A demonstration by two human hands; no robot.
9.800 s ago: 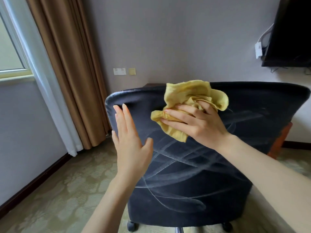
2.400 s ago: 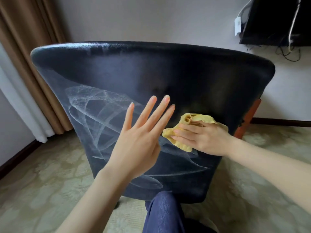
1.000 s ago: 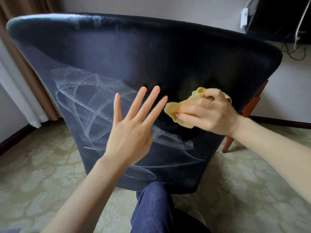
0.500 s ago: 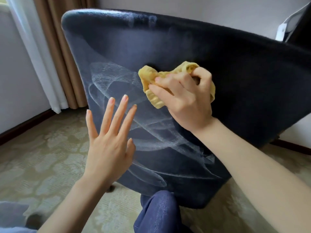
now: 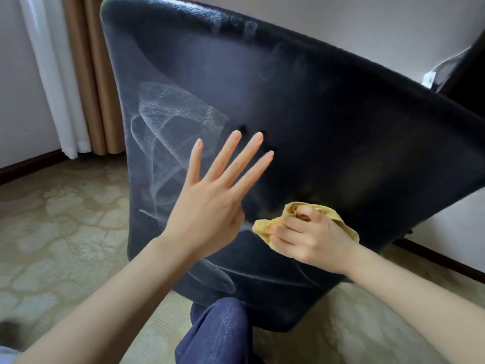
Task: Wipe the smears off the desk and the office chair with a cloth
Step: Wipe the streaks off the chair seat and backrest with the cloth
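**Head view: cloth low on the chair back, smears off to its side**

The head camera looked down on the right hand [image 5: 312, 237], its fingers curled round a bunched yellow cloth [image 5: 263, 228] pressed low on the dark office chair [image 5: 328, 127]. The left hand [image 5: 207, 206] was spread wide with straight fingers and held nothing; I couldn't tell whether it touched the chair back. White smears [image 5: 168, 119] looped across the left half. A hard push might swing the unbraced chair away, and that bare palm could drag the streaks further. A knee [image 5: 220, 329] sat just under the chair's lower edge, crowding low strokes. A curtain [image 5: 86, 74] and patterned carpet [image 5: 65, 219] lay beyond. No desk was in sight.
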